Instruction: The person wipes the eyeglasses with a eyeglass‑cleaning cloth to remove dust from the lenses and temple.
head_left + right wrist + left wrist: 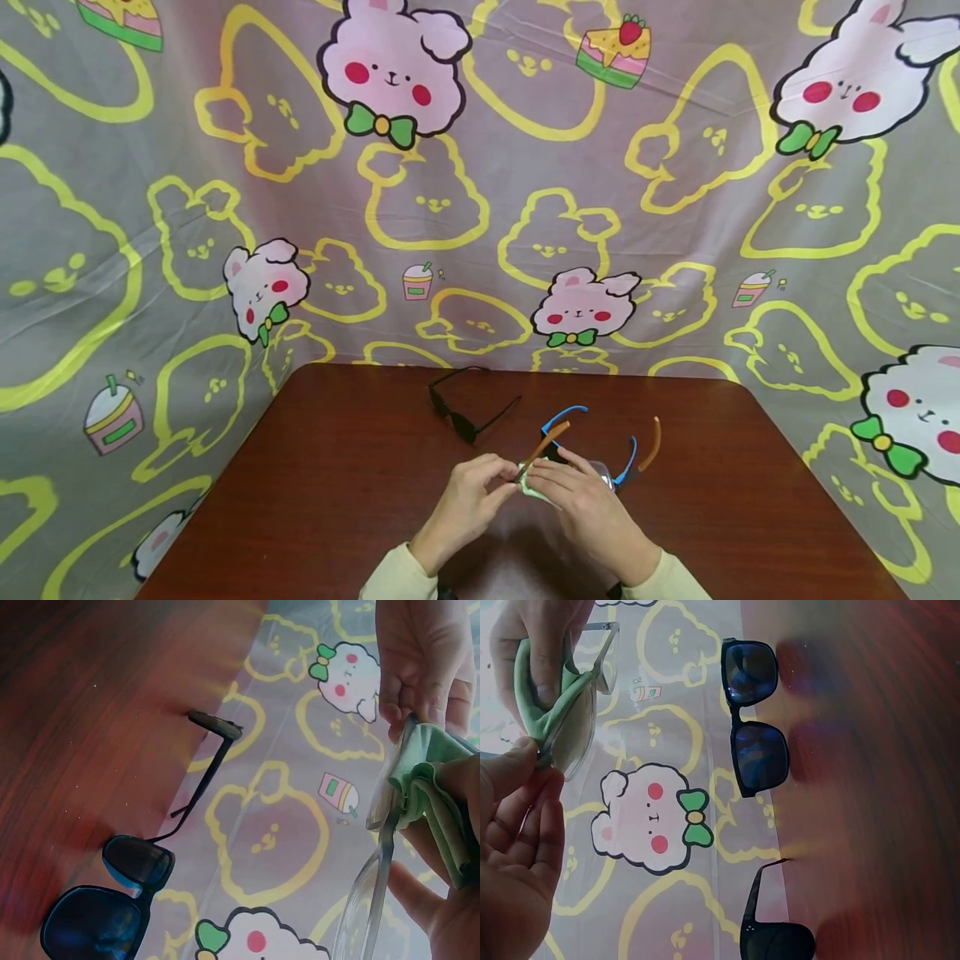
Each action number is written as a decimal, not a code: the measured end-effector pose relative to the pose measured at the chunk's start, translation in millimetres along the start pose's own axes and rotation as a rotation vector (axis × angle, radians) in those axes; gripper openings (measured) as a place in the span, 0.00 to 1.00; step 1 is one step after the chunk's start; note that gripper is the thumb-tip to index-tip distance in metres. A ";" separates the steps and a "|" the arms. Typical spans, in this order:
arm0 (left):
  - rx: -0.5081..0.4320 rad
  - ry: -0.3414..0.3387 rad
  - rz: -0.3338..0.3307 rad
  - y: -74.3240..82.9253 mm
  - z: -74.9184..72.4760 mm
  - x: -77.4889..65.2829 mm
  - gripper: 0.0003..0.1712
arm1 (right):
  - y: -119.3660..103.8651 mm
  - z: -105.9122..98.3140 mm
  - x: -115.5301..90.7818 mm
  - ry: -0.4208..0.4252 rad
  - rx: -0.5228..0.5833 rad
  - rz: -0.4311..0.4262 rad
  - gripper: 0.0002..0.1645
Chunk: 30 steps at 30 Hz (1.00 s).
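Observation:
Eyeglasses with clear lenses (pixel 367 900) and brown temples (pixel 551 438) are held up between both hands above the table. My left hand (pixel 468 502) pinches one end of the frame by finger and thumb. A light green cloth (pixel 536 712) is folded over the lens beside that end. My right hand (pixel 592 508) grips the cloth around this lens, its fingers on one face and its thumb toward the other. The other lens sticks out past the right hand, uncovered. Part of the frame is hidden under the cloth and fingers.
Black sunglasses (pixel 453 418) lie farther back on the brown table (pixel 337 467), temples spread. Just beyond the right hand are dark-lensed sunglasses with blue temples (pixel 564 412), partly hidden. A patterned curtain (pixel 450 275) encloses the table's back and sides.

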<state>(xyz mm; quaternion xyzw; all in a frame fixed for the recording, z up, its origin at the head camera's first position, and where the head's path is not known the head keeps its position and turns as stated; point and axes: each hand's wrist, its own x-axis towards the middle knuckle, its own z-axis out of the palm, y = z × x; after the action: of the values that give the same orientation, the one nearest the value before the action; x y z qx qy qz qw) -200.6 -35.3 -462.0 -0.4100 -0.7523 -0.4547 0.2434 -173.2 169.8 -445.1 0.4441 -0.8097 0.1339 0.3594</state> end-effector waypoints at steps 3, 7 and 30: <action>-0.002 0.009 0.007 -0.2 0.1 0.0 0.09 | -0.8 0.0 -0.4 -0.022 -0.020 0.020 0.21; -0.005 0.031 0.010 0.0 1.1 0.2 0.10 | -2.6 -0.6 -0.3 -0.054 -0.044 0.061 0.20; 0.016 0.070 -0.115 3.7 2.8 1.6 0.12 | -2.5 -1.7 2.5 -0.061 -0.020 0.006 0.29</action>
<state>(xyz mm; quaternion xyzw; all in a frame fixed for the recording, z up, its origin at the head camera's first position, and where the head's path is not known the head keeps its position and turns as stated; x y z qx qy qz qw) -198.3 -31.2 -460.3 -0.3482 -0.7691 -0.4761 0.2461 -171.2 167.8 -442.4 0.4420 -0.8229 0.1136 0.3386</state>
